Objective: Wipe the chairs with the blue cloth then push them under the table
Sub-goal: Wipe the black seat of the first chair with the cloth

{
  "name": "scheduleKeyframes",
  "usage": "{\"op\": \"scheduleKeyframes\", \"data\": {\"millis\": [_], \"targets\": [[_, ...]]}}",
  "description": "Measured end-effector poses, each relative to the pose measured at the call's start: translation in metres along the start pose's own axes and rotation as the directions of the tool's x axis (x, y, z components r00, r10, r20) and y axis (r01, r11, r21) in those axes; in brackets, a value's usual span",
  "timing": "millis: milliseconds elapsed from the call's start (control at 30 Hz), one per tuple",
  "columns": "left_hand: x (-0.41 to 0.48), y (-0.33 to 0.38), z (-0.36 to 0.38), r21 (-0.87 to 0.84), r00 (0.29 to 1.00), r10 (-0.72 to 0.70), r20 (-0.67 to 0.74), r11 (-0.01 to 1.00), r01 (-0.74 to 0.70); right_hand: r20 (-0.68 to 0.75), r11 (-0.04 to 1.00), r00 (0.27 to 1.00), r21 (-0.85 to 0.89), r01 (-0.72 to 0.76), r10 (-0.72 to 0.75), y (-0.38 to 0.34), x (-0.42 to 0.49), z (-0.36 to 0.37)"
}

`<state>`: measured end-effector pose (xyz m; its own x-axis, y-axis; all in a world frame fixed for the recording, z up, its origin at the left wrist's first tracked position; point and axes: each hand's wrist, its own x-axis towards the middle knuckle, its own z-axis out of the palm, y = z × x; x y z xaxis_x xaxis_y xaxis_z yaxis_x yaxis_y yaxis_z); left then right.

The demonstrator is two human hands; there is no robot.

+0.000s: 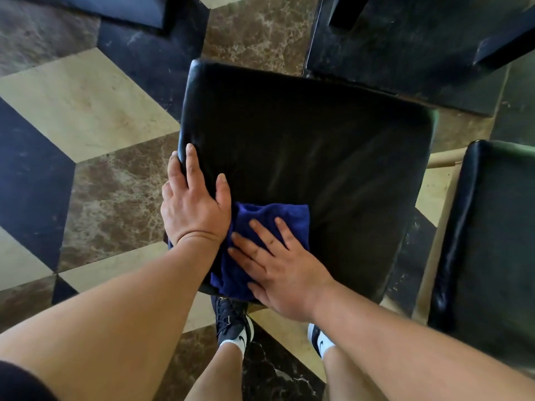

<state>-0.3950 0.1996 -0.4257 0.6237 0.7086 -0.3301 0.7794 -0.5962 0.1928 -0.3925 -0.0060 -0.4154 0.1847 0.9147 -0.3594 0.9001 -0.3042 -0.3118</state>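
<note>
Atop one of two chairs (304, 134) (492, 227), one blue cloth (278, 211) under flat right fingers (285, 233), left fingers (192, 166) flat alongside.

1. Our left hand (194, 204) lies left of the frame's centre, fingers straight, thumb spread wide.
2. Our right hand (278, 267) lies flat just below it to the right, fingers splayed.
3. Our bare forearms enter from the bottom corners.

Blue cloth (269, 218) only partly visible: near half is under right hand (278, 273), left corner under the left wrist. Left hand (194, 204): outer fingers go out of sight over the chair seat (318, 157) left edge. Seat's near-left corner covered by cloth and arms. Second chair (498, 227) cut by right edge. Table base (405, 53) cut by top edge. Right shoe (317, 338) mostly behind the forearm.
</note>
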Motion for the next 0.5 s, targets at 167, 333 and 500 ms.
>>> {"op": "scheduleKeyframes", "data": {"millis": [167,333,500], "targets": [[0.000,0.001,0.001,-0.013,1.000,-0.008,-0.002,1.000,0.008,0.008,0.985,0.985,-0.029,0.172,-0.172,0.049,-0.002,-0.003],[-0.001,0.000,0.002,-0.023,1.000,-0.012,-0.008,1.000,0.012,-0.109,0.994,0.992,-0.083,-0.069,0.060,0.129,-0.009,-0.027],[-0.002,0.002,0.002,-0.019,1.000,-0.012,-0.014,1.000,0.011,-0.161,0.929,0.929,-0.112,-0.352,0.332,0.204,-0.022,-0.058]]}}
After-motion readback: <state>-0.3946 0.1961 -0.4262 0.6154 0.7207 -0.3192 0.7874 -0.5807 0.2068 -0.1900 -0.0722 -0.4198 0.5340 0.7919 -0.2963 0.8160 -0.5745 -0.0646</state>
